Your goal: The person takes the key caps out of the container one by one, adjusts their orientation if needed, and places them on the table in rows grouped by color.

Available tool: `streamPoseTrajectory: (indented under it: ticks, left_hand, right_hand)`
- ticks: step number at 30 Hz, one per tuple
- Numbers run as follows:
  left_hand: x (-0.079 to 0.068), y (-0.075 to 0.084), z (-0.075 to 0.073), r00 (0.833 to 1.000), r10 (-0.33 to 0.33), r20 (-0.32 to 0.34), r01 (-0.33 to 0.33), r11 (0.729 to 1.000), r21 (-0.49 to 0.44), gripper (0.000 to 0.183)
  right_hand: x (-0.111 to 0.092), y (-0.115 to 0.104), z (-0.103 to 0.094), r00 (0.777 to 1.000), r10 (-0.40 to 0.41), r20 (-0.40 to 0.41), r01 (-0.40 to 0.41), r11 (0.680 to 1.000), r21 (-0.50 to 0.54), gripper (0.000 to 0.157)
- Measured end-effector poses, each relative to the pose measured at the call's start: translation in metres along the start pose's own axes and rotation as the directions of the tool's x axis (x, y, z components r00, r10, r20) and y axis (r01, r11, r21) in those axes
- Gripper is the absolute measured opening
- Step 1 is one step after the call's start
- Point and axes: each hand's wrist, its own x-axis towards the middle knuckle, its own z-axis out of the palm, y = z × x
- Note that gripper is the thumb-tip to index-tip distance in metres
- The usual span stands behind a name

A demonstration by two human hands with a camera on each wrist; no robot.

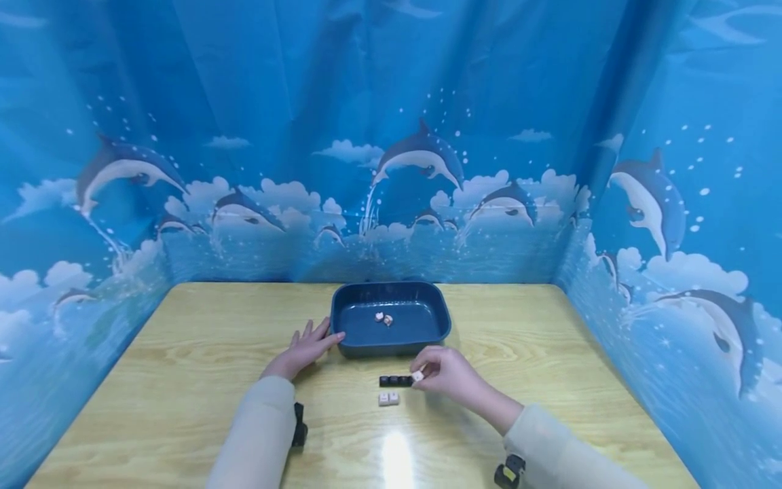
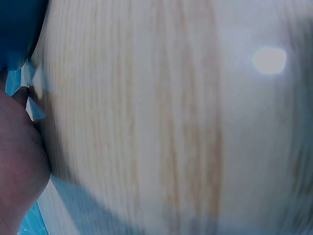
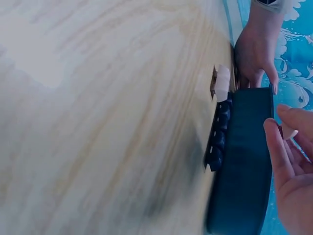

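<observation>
My right hand (image 1: 449, 372) pinches a small white keycap (image 1: 418, 375) between thumb and fingertips, over the right end of a row of several black keycaps (image 1: 393, 381). Two white keycaps (image 1: 388, 399) sit side by side just in front of that row. With its fingers spread, my left hand (image 1: 305, 348) lies at the left side of a dark blue tray (image 1: 385, 350), the thumb on its rim. Inside the tray are two small pale keycaps (image 1: 379, 316). The right wrist view also shows the pinched keycap (image 3: 288, 132), partly hidden by the fingers.
The tray stands toward the back of a light wooden table (image 1: 201, 380). Blue curtains (image 1: 293, 136) printed with dolphins hang behind the table and along both sides. Each wrist carries a small black camera (image 1: 510, 471).
</observation>
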Motion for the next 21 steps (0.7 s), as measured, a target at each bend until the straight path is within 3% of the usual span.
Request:
streamPoseTrajectory:
  ticks: [10, 21]
  left_hand:
    - [0.002, -0.002, 0.0, 1.0, 0.0, -0.003, 0.0, 1.0, -0.006, 0.086]
    - [0.001, 0.001, 0.0, 1.0, -0.022, -0.006, 0.022, 1.0, 0.003, 0.086]
  right_hand:
    - [-0.002, 0.007, 0.008, 0.997, -0.078, 0.019, 0.078, 0.997, -0.015, 0.024]
    - [-0.007, 0.008, 0.018, 0.999, 0.043, 0.022, -0.042, 0.998, -0.044, 0.019]
